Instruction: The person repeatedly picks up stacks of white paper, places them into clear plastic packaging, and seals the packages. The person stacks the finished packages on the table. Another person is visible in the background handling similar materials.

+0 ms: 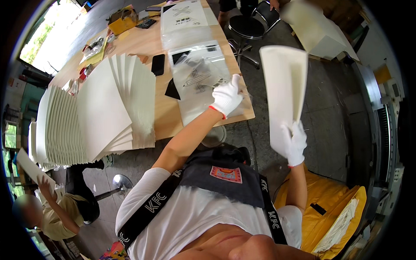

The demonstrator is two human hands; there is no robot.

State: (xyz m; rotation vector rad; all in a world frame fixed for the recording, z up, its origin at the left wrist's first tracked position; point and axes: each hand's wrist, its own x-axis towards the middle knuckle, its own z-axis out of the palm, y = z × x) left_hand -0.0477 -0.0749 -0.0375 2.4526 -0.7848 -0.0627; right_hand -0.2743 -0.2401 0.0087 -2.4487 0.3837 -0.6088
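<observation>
While the right hand (pixel 294 145) grasps one folded white sheet (pixel 281 86) by its lower end, fingers closed on it, the sheet stands nearly upright in the air, right of the counter (pixel 173 119) and clear of it. Both hands wear white knit gloves, two in all. The left hand (pixel 226 99) lies over the right side of the nearer of two piles of clear printed plastic bags (pixel 186 106), one digit stretched out; whether its other fingers are clenched on a bag or released, I cannot tell. Left of the bags fans one big spread of white sheets (pixel 102 106), too many and too overlapped to count. One black smartphone (pixel 158 64) lies between spread and bags; farther back are one calculator (pixel 146 23) and one yellow box (pixel 122 21). Beyond the counter stands one black swivel chair (pixel 246 27), and one yellow sack (pixel 320 190) sits at lower right. Two other people show, one holding a single white board (pixel 34 169).
</observation>
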